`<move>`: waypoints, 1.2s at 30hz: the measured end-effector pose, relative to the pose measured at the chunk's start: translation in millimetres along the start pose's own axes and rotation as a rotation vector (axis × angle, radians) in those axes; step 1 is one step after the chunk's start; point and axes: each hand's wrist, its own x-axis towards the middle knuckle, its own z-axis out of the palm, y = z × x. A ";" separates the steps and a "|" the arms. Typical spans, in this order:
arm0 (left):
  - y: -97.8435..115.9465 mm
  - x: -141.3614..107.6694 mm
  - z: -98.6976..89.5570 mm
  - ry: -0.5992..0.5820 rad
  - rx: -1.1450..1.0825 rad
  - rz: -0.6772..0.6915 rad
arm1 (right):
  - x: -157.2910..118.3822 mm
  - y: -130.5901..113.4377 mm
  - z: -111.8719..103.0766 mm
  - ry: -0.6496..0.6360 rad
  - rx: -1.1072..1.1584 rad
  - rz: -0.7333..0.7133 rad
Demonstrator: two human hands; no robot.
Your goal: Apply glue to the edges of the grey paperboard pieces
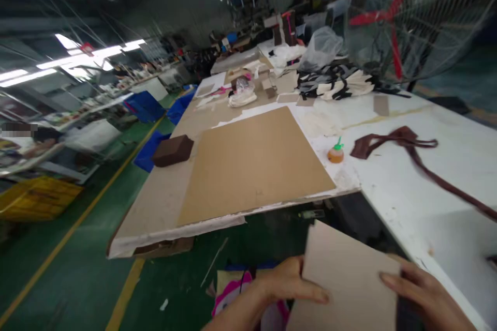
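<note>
- Pale board: one, flat with straight edges, held up in front of the near edge of the work table, low in the view; its lower end runs out of the picture.
- Left hand: at the board's left edge, thumb on the near face, the other fingers mostly hidden behind; closed on the board.
- Right hand: at the board's right edge, thumb on the near face, the other fingers largely out of sight behind; closed on the board.
- Work table: long, its top partly covered in tan and white.
- Large brown sheet: one, lying flat near the table's near end.
- Dark brown block: one, left of the sheet, near the table's left edge.
- Squat bottle: orange contents, green nozzle, upright just beside the sheet's right edge.
- Brown strap: one, looped and trailing over the white surface at right.
- Cloth strips: black, grey and cream, heaped farther back.
- Clear plastic bag: crumpled, behind the strips.
- Fan: red blades, wire cage, upper right.
- Yellow crate: one, on the green floor at left.
- Pink-edged item: below the left forearm, partly hidden; kind cannot be told.
</note>
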 end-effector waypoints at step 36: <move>37.9 124.7 -193.6 1.541 -0.328 0.455 | 294.2 12.7 72.1 0.045 -1.324 -0.868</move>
